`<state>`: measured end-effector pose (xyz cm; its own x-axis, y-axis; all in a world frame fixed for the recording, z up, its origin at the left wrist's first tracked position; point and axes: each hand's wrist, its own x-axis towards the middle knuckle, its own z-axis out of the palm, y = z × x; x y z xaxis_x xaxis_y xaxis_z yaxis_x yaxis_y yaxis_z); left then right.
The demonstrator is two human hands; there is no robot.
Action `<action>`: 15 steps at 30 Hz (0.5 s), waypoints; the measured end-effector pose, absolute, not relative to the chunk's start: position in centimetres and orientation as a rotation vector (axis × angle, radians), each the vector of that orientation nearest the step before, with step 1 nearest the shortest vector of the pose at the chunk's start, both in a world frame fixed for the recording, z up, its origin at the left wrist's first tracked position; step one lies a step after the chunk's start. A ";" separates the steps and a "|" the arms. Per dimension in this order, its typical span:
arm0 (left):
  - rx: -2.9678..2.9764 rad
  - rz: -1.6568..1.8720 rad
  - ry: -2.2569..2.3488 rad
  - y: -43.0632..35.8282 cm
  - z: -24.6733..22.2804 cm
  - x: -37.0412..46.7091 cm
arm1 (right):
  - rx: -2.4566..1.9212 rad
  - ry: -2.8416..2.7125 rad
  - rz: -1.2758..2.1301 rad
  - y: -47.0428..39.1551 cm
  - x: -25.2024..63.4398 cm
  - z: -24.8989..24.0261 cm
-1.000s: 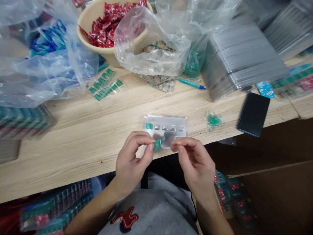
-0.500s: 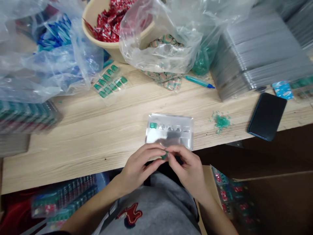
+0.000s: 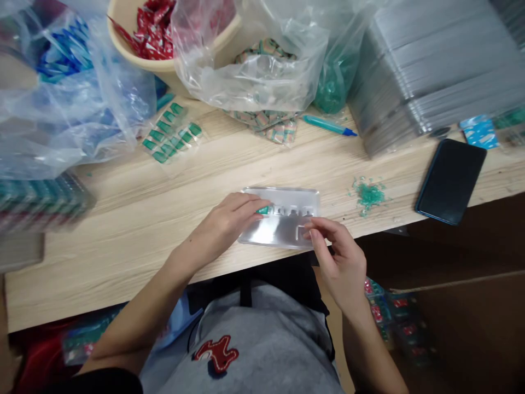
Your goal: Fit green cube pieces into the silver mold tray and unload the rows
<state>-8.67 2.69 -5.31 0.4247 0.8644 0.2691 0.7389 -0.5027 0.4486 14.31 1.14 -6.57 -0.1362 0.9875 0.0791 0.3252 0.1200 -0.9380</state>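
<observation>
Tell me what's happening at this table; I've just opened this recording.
A person is working bare-handed over a shallow plastic tray on a wooden table. The left hand has its fingertips at a green piece at the tray's left end. The right hand is at the opposite end; whether it holds anything is too small to tell. Off to the right lie a scatter of green bits and a dark phone.

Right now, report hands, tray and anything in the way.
Left hand at green piece, left side of tray. Right hand at tray's right end, grip unclear. Green bits, phone outside tray, right.
</observation>
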 end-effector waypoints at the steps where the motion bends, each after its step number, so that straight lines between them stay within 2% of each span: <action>1: 2.422 0.669 1.394 2.7 -5.3 -8.7 | -1.317 -1.590 1.045 1.1 14.3 -6.7; 8: 2.486 0.562 1.448 3.0 -5.4 -9.0 | -1.303 -1.637 1.055 1.3 14.5 -6.5; 11: 2.466 0.597 1.541 2.9 -5.8 -9.3 | -1.294 -1.643 1.072 1.2 14.5 -6.6; 15: 2.269 0.677 1.444 2.5 -6.8 -9.3 | -1.254 -1.667 1.006 1.3 14.3 -6.8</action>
<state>-9.32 2.53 -6.85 0.3607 0.9113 0.1986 0.7353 -0.4089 0.5405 14.30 1.28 -6.77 -0.1865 0.9733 0.1341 0.3350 0.1913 -0.9226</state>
